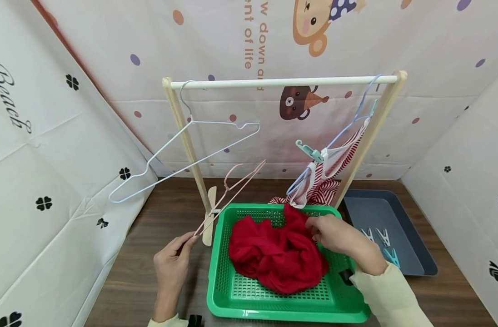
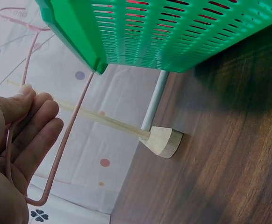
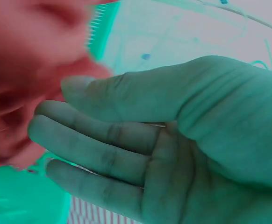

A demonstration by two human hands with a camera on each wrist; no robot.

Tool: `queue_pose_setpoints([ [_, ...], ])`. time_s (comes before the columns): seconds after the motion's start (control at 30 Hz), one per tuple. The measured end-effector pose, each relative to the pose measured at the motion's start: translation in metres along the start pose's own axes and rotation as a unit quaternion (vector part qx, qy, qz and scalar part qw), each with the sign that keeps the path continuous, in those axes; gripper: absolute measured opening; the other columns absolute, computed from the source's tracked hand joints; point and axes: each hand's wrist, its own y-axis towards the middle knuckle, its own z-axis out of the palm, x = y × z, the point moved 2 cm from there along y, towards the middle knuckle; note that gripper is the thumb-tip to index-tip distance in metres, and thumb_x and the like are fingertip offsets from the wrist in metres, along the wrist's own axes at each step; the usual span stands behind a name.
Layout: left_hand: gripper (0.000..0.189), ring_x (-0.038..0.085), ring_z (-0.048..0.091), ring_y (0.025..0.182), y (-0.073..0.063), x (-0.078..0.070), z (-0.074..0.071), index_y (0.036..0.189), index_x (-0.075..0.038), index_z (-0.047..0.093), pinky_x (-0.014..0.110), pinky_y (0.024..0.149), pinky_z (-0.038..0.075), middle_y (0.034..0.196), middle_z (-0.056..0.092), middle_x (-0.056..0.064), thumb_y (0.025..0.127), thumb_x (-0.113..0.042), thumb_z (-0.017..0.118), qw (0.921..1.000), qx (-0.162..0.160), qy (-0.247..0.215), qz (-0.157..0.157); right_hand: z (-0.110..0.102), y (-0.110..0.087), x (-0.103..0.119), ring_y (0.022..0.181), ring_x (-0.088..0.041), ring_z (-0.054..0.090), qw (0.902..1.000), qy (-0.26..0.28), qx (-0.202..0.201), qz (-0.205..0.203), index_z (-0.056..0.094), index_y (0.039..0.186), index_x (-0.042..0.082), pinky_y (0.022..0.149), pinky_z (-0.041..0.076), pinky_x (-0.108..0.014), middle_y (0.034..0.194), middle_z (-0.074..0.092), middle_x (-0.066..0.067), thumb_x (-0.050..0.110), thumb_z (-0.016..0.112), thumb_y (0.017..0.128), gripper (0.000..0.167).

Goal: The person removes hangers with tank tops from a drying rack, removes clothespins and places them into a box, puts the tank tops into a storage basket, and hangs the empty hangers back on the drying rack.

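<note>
My left hand (image 1: pixel 173 261) grips one end of a pink clothes hanger (image 1: pixel 228 200), held left of the green basket. In the left wrist view the fingers curl about the hanger's pink wire (image 2: pixel 56 168). A crumpled red cloth (image 1: pixel 273 254) lies in the green basket (image 1: pixel 290 313). My right hand (image 1: pixel 335 234) is at the cloth's upper right side, with thumb and fingers pinching a raised fold. The right wrist view shows the thumb (image 3: pixel 126 93) against the blurred red cloth (image 3: pixel 24 93); the index finger is mostly hidden behind it.
Behind the basket stands a rack with a white rail (image 1: pixel 281 82). A white hanger (image 1: pixel 183 159) hangs at its left. On the right, a blue hanger (image 1: pixel 361 104) carries a red-striped garment (image 1: pixel 343 156) with a green clip (image 1: pixel 310 151). A grey tray (image 1: pixel 416 245) holds several clothespins (image 1: pixel 383 237).
</note>
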Motion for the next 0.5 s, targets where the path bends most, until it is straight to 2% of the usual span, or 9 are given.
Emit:
queue_pose_setpoints([
  [0.07,0.021,0.004,0.067,0.067,0.001,0.000,0.000,0.095,0.001,0.083,0.008,0.062,0.047,0.083,0.078,0.011,0.079,0.015,0.087,1.0000,-0.001,-0.004,0.003,-0.002,0.002,0.004,0.085,-0.015,0.068,0.9994,0.001,-0.022,-0.025,0.073,0.109,0.002,0.071,0.057,-0.030,0.096,0.073,-0.004,-0.007,0.074,0.093,0.019],
  [0.17,0.021,0.005,0.066,0.066,0.002,-0.001,0.000,0.095,0.000,0.083,0.008,0.062,0.047,0.083,0.078,0.011,0.079,0.014,0.087,0.9999,-0.002,-0.005,0.010,0.003,0.006,0.007,0.087,-0.015,0.071,0.9978,0.025,-0.036,-0.051,0.073,0.110,0.001,0.074,0.060,-0.031,0.098,0.073,-0.004,-0.004,0.077,0.093,0.018],
  [0.37,0.020,0.003,0.068,0.069,0.001,-0.002,-0.001,0.096,0.000,0.083,0.007,0.064,0.048,0.084,0.078,0.011,0.080,0.013,0.086,1.0000,0.002,-0.003,-0.002,0.021,0.007,0.001,0.083,-0.009,0.065,0.9977,0.059,-0.015,-0.030,0.073,0.108,0.005,0.072,0.057,-0.029,0.096,0.071,0.003,0.006,0.080,0.096,0.014],
  [0.5,0.020,0.003,0.070,0.072,0.001,-0.002,-0.002,0.096,0.001,0.083,0.007,0.067,0.050,0.085,0.078,0.012,0.081,0.014,0.086,1.0000,0.002,0.000,-0.005,0.023,0.003,-0.004,0.086,-0.010,0.069,0.9957,0.083,-0.036,-0.019,0.075,0.108,0.006,0.073,0.059,-0.029,0.098,0.073,0.003,0.011,0.078,0.098,0.012],
])
